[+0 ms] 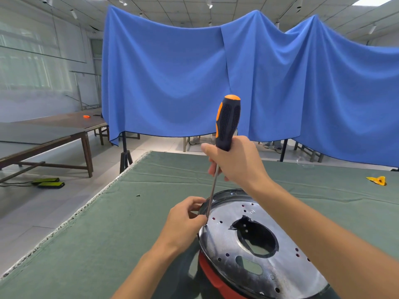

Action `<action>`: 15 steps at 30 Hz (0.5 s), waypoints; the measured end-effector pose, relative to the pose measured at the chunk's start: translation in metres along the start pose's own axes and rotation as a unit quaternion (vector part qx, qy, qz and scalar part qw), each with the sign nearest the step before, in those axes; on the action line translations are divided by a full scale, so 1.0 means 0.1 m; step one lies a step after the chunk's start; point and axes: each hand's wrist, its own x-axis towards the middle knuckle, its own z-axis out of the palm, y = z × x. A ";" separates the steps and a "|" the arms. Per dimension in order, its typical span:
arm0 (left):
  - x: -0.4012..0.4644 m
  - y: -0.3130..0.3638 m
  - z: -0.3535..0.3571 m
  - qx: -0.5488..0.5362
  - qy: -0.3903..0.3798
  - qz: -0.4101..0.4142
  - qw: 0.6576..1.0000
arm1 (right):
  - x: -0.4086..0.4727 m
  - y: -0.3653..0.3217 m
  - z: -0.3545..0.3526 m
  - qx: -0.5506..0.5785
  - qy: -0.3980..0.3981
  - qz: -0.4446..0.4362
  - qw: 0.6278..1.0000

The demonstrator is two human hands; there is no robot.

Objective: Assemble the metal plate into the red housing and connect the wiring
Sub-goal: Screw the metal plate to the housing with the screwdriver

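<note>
Head view. A metal plate [259, 240] is shown seated on top of the red housing [213, 275], which stands on a green cloth-covered table [97, 234] at the lower right of the frame. A screwdriver [226, 126] with a black and orange handle is gripped in the clenched right hand [235, 162], held nearly upright; its shaft runs down past the fingers to the plate's left rim. The left hand [185, 221] is pinched around the shaft tip at that rim, thumb and forefinger closed on it; whether a screw is held beneath the fingertips cannot be told. The plate is judged to be in position but not yet fastened: several holes across it appear empty. No wiring is visible, so its connection appears still to be made. A small yellow object [377, 181] lies well apart, far to the right of both hands.
</note>
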 end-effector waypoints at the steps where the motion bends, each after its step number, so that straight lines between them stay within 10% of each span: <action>1: 0.00 -0.01 -0.01 -0.004 -0.002 -0.006 1.000 | 0.00 0.00 0.00 0.014 0.005 0.002 1.000; 15: -0.04 0.04 -0.01 -0.021 0.007 -0.011 1.000 | -0.01 0.05 0.01 0.090 0.023 0.006 0.996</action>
